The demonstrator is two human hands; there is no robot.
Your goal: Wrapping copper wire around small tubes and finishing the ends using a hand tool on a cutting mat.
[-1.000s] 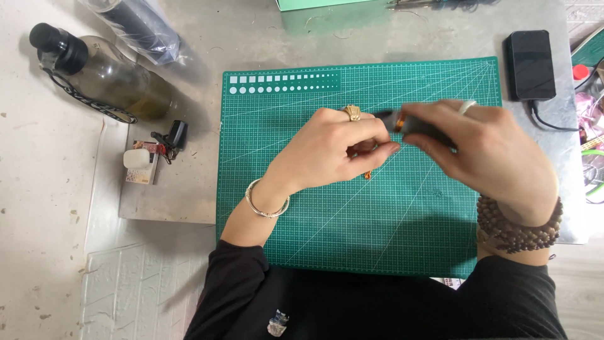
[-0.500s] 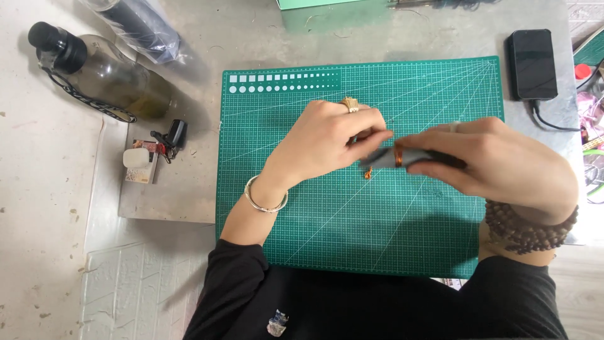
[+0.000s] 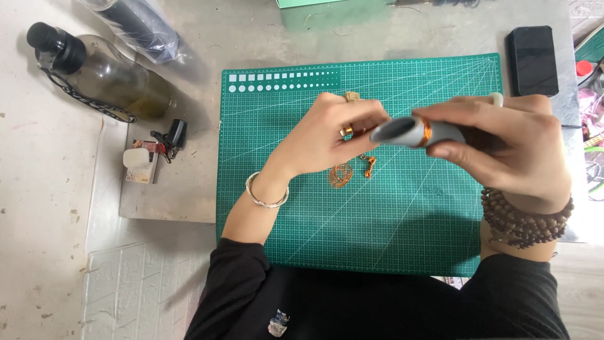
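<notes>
Over a green cutting mat (image 3: 402,226), my right hand (image 3: 509,148) grips a grey cylinder (image 3: 415,132) with thin copper wire wound around its middle. My left hand (image 3: 330,132), wearing a ring and a silver bangle, pinches at the wire near the cylinder's left end. A small loose tangle of copper wire (image 3: 345,173) lies on the mat just below my left hand. A beaded bracelet sits on my right wrist.
A dark glass bottle (image 3: 100,79) with a black cap lies at the upper left beside a plastic-wrapped dark tube (image 3: 135,25). A small white and red item with a black clip (image 3: 151,154) sits left of the mat. A black phone (image 3: 533,60) lies at the upper right.
Both hands have shifted slightly. The grey cylinder has turned so its open end faces left and the copper winding shows more plainly. The wire tangle on the mat is now uncovered.
</notes>
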